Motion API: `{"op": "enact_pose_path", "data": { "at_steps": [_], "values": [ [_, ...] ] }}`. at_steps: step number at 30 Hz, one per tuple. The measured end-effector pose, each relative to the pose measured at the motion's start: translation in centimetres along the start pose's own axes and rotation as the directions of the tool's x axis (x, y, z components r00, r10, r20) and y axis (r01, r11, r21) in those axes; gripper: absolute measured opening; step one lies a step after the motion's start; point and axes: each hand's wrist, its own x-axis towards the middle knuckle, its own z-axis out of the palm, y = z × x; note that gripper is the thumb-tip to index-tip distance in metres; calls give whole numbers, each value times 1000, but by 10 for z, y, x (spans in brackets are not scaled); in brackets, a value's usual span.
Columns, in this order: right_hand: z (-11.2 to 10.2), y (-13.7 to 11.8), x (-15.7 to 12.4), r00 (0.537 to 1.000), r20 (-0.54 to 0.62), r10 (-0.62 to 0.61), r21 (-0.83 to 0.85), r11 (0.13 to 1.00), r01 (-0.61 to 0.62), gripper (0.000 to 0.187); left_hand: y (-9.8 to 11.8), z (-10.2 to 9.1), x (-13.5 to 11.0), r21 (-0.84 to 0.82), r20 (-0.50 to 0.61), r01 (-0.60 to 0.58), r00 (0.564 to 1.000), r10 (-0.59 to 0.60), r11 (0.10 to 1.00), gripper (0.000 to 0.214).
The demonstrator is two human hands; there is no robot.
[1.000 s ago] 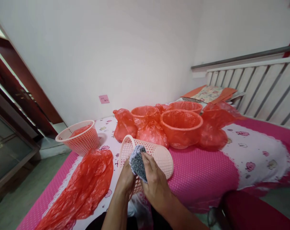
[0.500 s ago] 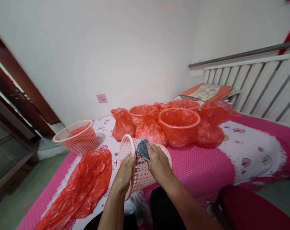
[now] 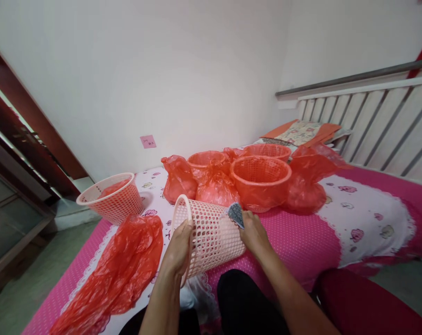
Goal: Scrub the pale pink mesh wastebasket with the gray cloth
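Observation:
A pale pink plastic mesh basket [image 3: 211, 237] lies on its side in front of me, its mouth facing left and its base to the right. My left hand [image 3: 179, 246] grips the rim, the fingers partly hidden behind it. In my right hand [image 3: 254, 232] is a grey cloth [image 3: 236, 215] with a pale edge, pressed to the basket's outer side near the base. A crumpled red plastic bag [image 3: 127, 270] lies on the bed to the left of the basket.
Another pink basket [image 3: 127, 204] stands at the left with red plastic inside. Behind are a basket covered in red plastic [image 3: 261, 193] and several red bags [image 3: 306, 188]. Folded cloth [image 3: 301, 132] lies near the white radiator [image 3: 388, 121]. A dark red seat [image 3: 367, 302] is at lower right.
My right hand has slid the cloth rightward along the basket, from near the rim to near the base. My left hand stays at the rim.

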Motion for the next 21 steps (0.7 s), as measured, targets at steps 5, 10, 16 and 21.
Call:
{"op": "enact_pose_path", "data": {
  "at_steps": [5,10,16,21],
  "values": [
    [8,22,-10,996,26,89,59,994,-90,28,-5,-3,5,-109,-12,26,1000,-27,994,40],
    [23,46,-21,992,48,113,212,970,-120,36,-9,-7,10,-172,-60,15,998,-26,985,35],
    [30,35,-34,992,52,111,301,946,-121,41,-6,-9,14,-238,-167,27,984,-68,971,26],
    [25,-2,-48,1000,5,-14,379,925,11,31,-3,-7,16,-302,-251,40,961,-120,952,18]
  ]
}}
